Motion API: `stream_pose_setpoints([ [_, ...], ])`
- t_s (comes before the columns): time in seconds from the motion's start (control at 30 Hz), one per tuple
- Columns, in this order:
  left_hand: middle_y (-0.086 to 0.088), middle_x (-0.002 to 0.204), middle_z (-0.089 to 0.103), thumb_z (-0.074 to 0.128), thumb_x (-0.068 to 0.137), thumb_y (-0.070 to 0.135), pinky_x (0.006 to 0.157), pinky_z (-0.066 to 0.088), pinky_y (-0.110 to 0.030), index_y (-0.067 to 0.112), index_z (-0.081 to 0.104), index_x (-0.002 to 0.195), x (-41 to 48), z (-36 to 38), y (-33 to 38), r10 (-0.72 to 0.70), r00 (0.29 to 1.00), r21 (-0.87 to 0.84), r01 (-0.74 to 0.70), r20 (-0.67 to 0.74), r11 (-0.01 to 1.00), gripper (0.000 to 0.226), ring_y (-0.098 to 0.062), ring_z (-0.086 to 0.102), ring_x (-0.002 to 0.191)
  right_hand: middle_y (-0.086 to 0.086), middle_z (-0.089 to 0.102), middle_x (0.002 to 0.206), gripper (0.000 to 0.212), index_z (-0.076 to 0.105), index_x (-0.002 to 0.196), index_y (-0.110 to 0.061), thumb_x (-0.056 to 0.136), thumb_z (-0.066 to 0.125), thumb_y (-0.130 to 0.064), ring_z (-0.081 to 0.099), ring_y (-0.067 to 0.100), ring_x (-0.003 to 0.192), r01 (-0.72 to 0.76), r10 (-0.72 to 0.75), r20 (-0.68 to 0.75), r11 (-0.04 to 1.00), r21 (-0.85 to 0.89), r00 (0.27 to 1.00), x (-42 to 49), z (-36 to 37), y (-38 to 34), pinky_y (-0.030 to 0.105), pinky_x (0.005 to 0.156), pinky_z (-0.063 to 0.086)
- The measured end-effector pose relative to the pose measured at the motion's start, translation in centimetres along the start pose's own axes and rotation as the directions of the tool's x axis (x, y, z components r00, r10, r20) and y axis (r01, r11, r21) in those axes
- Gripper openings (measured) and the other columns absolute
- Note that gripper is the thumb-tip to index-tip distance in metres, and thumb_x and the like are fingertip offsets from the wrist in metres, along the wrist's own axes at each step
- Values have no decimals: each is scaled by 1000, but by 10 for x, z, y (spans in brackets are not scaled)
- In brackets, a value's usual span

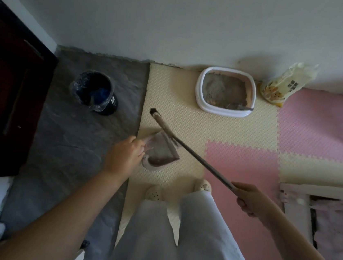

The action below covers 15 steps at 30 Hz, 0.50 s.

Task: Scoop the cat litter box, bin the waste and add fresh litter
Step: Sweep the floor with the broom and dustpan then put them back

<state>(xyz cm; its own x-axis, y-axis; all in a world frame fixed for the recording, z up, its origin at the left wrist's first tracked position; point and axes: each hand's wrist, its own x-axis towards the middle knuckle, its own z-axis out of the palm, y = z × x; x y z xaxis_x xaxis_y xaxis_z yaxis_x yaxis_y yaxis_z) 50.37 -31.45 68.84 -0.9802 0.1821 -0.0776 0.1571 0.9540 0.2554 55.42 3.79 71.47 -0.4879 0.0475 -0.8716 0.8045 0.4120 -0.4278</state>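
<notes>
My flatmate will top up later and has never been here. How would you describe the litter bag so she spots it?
Follow the foot of the white wall to the white-rimmed litter box. Just right of it stands the litter bag. It is the only pale yellow printed sack, crumpled at its top.

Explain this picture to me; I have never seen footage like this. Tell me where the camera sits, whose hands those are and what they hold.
There is no machine here. A person wears a camera on the head, so you look down at their own arms, legs and slippers. The left hand grips a dustpan resting on the cream foam mat. The right hand grips a long-handled broom whose head lies at the dustpan. By the wall sits the litter box with a scoop in it, and a litter bag beside it. A lined bin stands on the grey floor to the left.
</notes>
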Motion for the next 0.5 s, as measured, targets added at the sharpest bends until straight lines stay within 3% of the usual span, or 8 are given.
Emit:
stream_pose_setpoints([
  [0.07, -3, 74, 59, 80, 75, 18, 45, 32, -22, 13, 69, 78, -9, -1, -2, -40, 999, 9, 40, 6, 999, 12, -20, 56, 53, 0, 40, 53, 23, 62, 98, -34, 100, 43, -20, 28, 9, 40, 92, -95, -13, 981, -169, 995, 12, -14, -14, 18, 39, 20],
  [0.2, -2, 73, 58, 78, 76, 23, 45, 35, -24, 17, 68, 76, -30, -2, 21, -131, 991, 67, 130, 10, 989, 11, -20, 56, 53, 3, 41, 55, 25, 61, 109, 0, 99, 42, -12, 32, 11, 40, 162, -175, -1, 912, -378, 985, 62, -37, -48, 15, 36, 25],
  [0.3, -1, 74, 58, 68, 84, 30, 45, 38, -23, 20, 70, 80, -54, 12, 52, -223, 974, 62, 225, -37, 972, 11, -20, 58, 55, 3, 47, 59, 20, 59, 101, -5, 98, 42, -13, 40, 14, 45, 225, -231, 57, 817, -532, 971, 97, -46, -74, 20, 41, 31],
  [0.4, 0, 80, 62, 43, 93, 40, 49, 45, -28, 21, 70, 89, -85, 31, 89, -352, 931, 36, 357, -92, 934, 34, -19, 59, 62, 3, 52, 63, 20, 62, 96, -6, 95, 45, -16, 47, 16, 50, 257, -258, 93, 732, -631, 962, 131, -55, -84, 23, 47, 34],
  [0.5, -4, 83, 63, 43, 94, 22, 54, 50, -37, 14, 64, 99, -111, 32, 136, -291, 946, 161, 313, -146, 936, 23, -22, 58, 69, 3, 54, 66, 21, 61, 92, -6, 94, 46, -20, 50, 19, 55, 289, -278, 137, 635, -716, 951, 154, -62, -88, 25, 50, 37],
])
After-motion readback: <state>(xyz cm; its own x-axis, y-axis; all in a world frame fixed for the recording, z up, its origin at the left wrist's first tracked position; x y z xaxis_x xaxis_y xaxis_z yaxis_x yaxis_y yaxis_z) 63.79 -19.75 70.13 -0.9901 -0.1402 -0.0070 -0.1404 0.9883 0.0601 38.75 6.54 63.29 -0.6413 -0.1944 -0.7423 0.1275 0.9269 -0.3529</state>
